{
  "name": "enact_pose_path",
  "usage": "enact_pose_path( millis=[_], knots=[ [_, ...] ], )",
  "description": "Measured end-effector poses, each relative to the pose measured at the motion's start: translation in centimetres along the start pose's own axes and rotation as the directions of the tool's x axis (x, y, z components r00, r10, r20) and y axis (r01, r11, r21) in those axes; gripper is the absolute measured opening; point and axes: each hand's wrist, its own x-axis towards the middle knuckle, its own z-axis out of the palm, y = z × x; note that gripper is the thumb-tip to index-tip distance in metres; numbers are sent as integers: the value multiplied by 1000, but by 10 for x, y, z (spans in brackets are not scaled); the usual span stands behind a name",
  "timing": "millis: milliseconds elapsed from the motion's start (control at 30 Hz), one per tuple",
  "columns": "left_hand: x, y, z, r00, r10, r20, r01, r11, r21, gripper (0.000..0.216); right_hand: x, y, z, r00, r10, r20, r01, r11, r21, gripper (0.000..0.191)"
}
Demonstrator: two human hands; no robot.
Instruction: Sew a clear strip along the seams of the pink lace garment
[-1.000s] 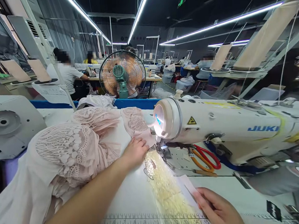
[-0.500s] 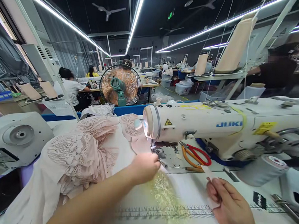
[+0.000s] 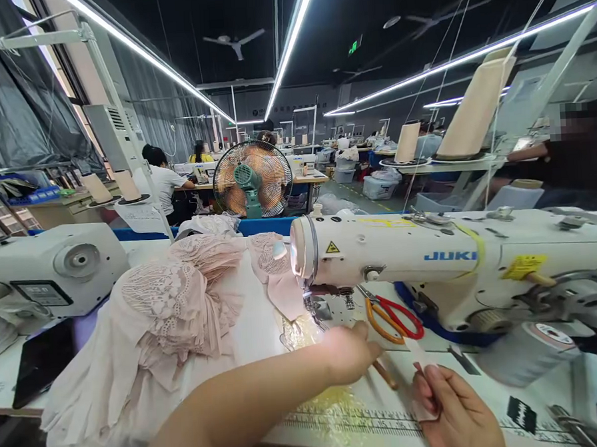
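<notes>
My left hand (image 3: 348, 355) reaches across the table under the head of a white JUKI sewing machine (image 3: 430, 256). Its fingers are curled, and a brown tool handle (image 3: 385, 374) pokes out just beneath them; whether they grip it is hidden. My right hand (image 3: 456, 415) pinches a narrow white strip (image 3: 416, 354) that points up toward the machine. Orange-and-red scissors (image 3: 393, 315) lie on the machine bed just beyond my left hand. A pale glittery trim piece (image 3: 294, 334) lies by the needle, next to a heap of pink lace garment (image 3: 173, 310).
A second white machine (image 3: 55, 269) and a black phone (image 3: 43, 360) sit at the left. A printed ruler (image 3: 349, 424) runs along the table's front edge. Thread cones (image 3: 475, 107) stand behind the machine. An orange fan (image 3: 252, 179) and seated people are beyond.
My left hand has moved right, from the fabric by the needle to the brown-handled tool near the scissors. My right hand has risen with the white strip. The view has shifted left.
</notes>
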Motion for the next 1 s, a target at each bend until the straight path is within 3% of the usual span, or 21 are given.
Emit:
enact_pose_path(
  millis=[133, 233, 333, 467, 600, 700, 900, 1000],
  knots=[
    [-56, -27, 6, 992, 125, -28, -126, 991, -44, 12, 1, 4, 1, 986, -85, 143, 124, 949, -290, 40],
    [-89, -51, 11, 971, 186, -147, -199, 977, -82, 7, 2, 9, 8, 926, -26, 376, 259, 769, -584, 35],
    [-105, -73, 11, 945, 178, -275, -238, 950, -203, 23, 5, 11, 22, 866, 4, 500, 399, 597, -696, 33],
    [-107, -86, 7, 926, 190, -326, -300, 893, -334, 50, 11, 11, 36, 815, 49, 578, 529, 344, -776, 35],
    [-101, -86, 13, 922, 144, -358, -293, 866, -406, 12, 11, 15, 41, 819, -9, 574, 570, 142, -810, 39],
    [-96, -88, 26, 907, 34, -419, -229, 875, -426, 24, 6, 22, 43, 816, -45, 577, 578, 25, -816, 40],
    [-92, -94, 42, 875, -146, -462, -117, 862, -494, 55, 1, 27, 44, 797, 4, 604, 603, -62, -796, 33],
    [-93, -93, 42, 878, -192, -439, -53, 871, -488, 37, -1, 26, 44, 772, 18, 635, 635, -43, -771, 33]
  ],
)
